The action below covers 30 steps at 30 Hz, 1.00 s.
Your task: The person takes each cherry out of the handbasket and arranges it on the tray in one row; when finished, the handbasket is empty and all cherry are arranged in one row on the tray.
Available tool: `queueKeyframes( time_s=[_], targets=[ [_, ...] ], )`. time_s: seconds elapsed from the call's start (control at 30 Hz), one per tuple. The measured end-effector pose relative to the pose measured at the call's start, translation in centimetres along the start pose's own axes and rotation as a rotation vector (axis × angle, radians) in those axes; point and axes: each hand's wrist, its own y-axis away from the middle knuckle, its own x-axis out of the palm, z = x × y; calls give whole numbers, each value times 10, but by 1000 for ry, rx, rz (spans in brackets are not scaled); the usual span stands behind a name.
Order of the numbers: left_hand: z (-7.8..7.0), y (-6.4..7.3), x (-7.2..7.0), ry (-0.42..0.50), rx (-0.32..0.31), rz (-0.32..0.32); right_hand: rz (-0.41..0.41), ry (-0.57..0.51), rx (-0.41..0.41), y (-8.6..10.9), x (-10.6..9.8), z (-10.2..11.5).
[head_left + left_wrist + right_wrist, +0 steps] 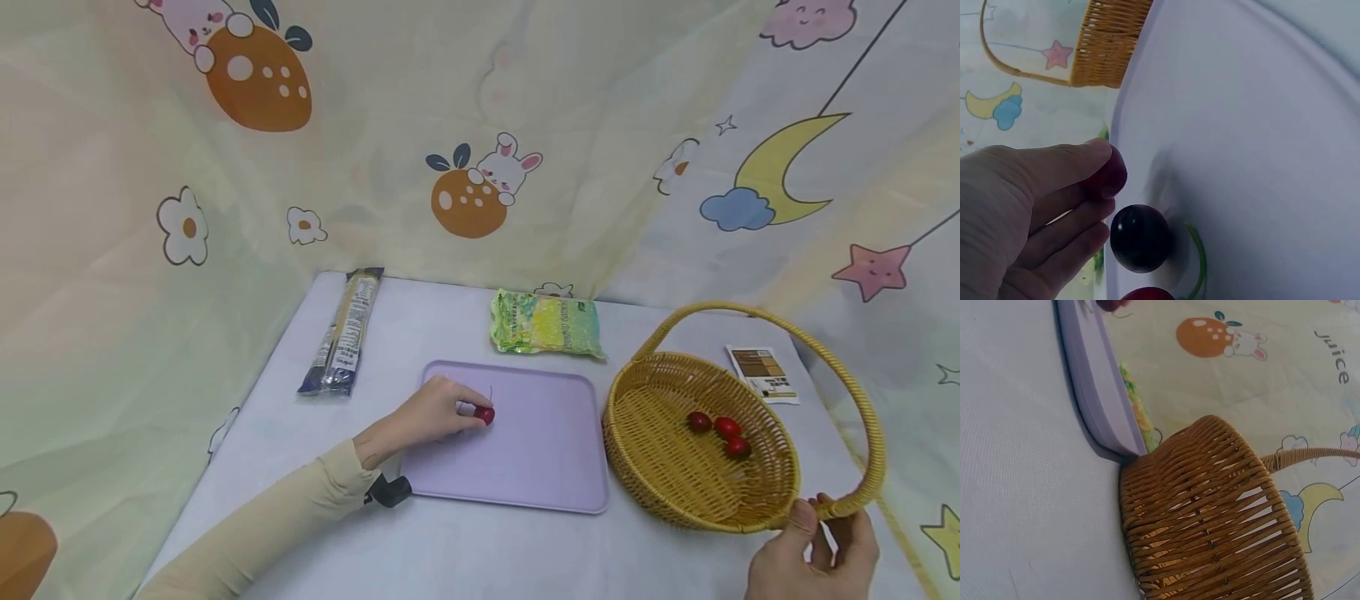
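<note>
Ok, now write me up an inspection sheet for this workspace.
Surface: white cover, smooth-looking.
Job's things: lilac tray lying flat; wicker basket to its right with three red fruits inside; left wrist view shows a dark fruit on the tray and another red fruit, cut off by the frame.
Clutter: long packet at far left, green-and-yellow packet behind the tray, brown-and-white packet behind the basket.
Left hand: pinches a dark red fruit over the tray.
Right hand: grips the basket near the handle's foot.
Cables: nothing seen.
Surroundings: printed cloth hanging around the table.
</note>
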Motion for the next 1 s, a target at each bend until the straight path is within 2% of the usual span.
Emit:
queueKeyframes(
  time_s=[0.3, 0.6, 1.0],
  targets=[
    [-1, 1, 5, -60, 55, 32, -13, 1, 1, 1, 1, 0],
    [0, 1, 8, -85, 77, 21, -31, -10, -25, 0, 0, -2],
    [-6, -1, 4, -106, 105, 7, -40, -21, -51, 2, -1, -1]
  ],
)
